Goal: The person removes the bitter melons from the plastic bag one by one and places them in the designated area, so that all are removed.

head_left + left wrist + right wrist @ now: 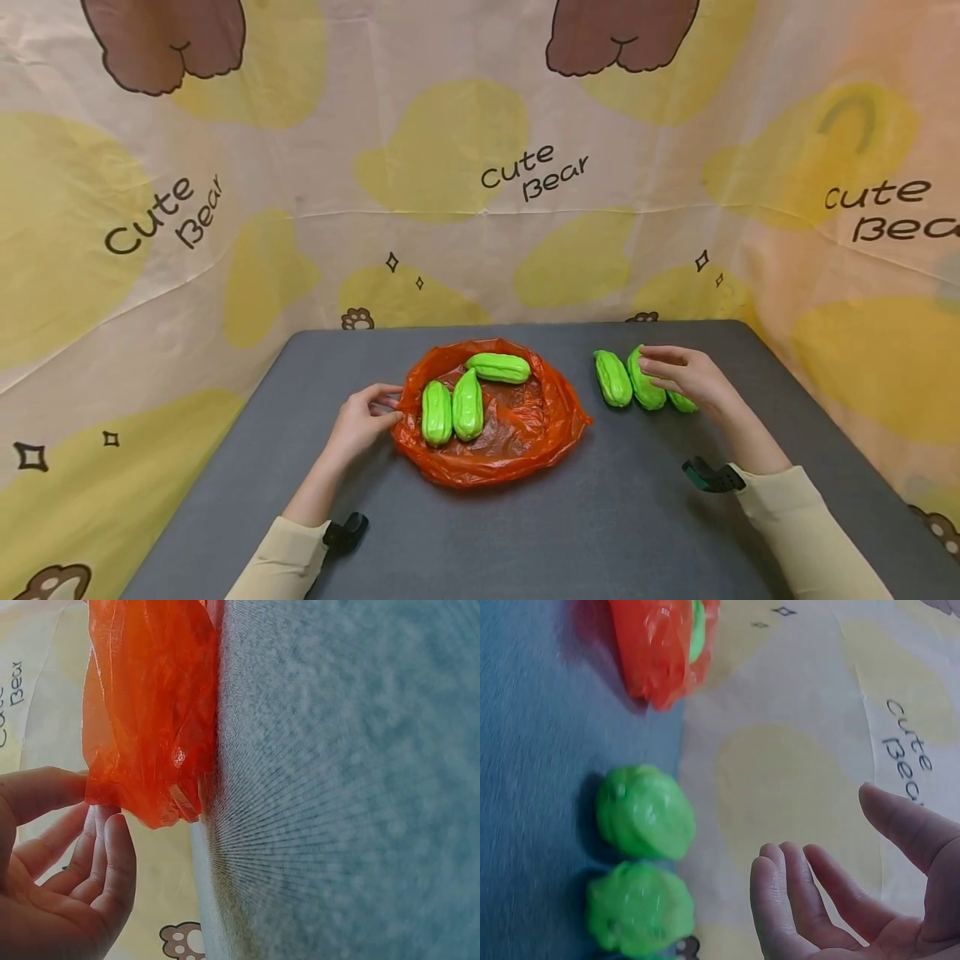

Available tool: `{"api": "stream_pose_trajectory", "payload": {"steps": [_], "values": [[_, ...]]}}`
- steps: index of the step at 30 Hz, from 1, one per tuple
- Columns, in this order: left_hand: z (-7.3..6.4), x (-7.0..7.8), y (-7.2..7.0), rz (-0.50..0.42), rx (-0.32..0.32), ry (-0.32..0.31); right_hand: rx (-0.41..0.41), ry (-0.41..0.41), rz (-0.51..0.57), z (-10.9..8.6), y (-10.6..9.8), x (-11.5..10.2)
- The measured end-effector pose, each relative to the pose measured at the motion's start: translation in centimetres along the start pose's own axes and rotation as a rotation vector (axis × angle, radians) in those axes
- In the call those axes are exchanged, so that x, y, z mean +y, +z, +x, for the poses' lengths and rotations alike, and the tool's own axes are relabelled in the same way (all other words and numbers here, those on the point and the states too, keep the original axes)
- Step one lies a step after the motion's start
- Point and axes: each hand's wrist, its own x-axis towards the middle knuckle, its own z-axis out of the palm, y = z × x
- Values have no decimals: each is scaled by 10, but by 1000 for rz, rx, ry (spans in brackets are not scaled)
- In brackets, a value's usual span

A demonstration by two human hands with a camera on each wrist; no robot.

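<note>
An orange-red plastic bag (525,462) lies spread on the table with its mouth up and its rim rolled into a ring. Three bright green ridged gourds, one of them a crosswise gourd (498,367), are inside it. My left hand (360,425) pinches the bag's left rim between thumb and fingers; the left wrist view shows the thumb on the film (150,712). To the right of the bag, three more gourds lie side by side, the leftmost gourd (613,379) fully visible. My right hand (693,379) hovers over the other two, partly covering them, fingers spread and holding nothing.
The dark grey table (525,542) ends at a patterned cloth backdrop (480,250), which rises behind it and along both sides. Each wrist wears a dark band, the right band (712,476) hanging over the table.
</note>
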Motion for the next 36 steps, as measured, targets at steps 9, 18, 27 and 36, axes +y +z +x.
{"api": "stream_pose_trajectory", "payload": {"steps": [9, 18, 27, 36], "values": [[1, 0, 2, -6, 0, 0, -29, -22, 24, 11, 21, -9], [0, 2, 3, -3, 3, -3, -56, -50, 50, 20, 35, -15], [0, 3, 2, -5, -1, -14, -71, -54, 97, 24, 45, -22], [0, 3, 2, -8, 0, -1, -87, -36, 100, 32, 53, -28]]}}
